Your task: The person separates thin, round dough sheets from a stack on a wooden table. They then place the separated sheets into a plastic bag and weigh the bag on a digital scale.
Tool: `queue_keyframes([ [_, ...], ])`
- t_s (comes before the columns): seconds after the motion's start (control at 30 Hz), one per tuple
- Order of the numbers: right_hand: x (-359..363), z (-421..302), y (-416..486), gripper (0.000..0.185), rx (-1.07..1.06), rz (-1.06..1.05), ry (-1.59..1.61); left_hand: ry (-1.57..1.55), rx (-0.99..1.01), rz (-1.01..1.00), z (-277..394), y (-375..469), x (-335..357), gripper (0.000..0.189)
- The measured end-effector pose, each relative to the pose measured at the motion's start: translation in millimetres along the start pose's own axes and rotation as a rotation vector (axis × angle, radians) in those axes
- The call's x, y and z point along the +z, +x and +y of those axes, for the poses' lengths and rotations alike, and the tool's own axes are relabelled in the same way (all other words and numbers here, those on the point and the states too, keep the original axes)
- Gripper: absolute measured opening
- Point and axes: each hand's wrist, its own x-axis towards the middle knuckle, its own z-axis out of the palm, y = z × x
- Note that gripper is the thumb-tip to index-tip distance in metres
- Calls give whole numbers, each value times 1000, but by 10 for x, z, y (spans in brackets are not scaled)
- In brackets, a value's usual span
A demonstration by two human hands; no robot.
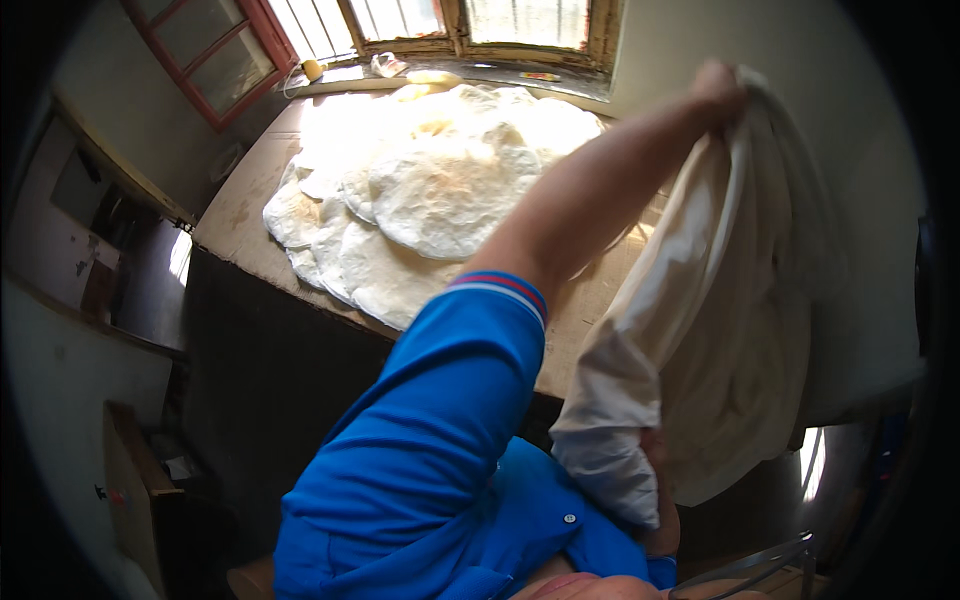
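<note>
My left arm reaches up and across to the right, and my left hand (721, 94), slightly blurred, grips the top of a large off-white cloth (742, 300). From there the cloth hangs in long folds at the right of the table. Lower down, close to my body, my right hand (652, 444) holds the same cloth where its folds draw together; part of this hand is hidden by the fabric. Several round flatbreads (450, 195) lie overlapping in a broad pile on the table, left of the cloth. My left forearm covers part of the pile's right side.
The table (244, 214) is topped with brown cardboard and stands beneath a barred window (525, 26). A red-framed casement (217, 60) swings inward at left. Small items, including a crumpled plastic bag (388, 65), rest on the sill. A wooden box-like piece (135, 480) stands lower left.
</note>
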Motion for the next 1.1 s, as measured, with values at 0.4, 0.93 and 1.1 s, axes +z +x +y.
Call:
queue_keyframes([
  [0.4,2913,150,3337,57,-374,-435,-782,495,136,843,-708,-414,-7043,43],
  [0.93,2145,728,3596,26,-512,49,-1401,612,-694,735,-3261,-4110,-6435,73],
  [1.1,647,197,3333,31,-131,758,-1569,891,-873,456,-3105,-4182,-5774,48],
])
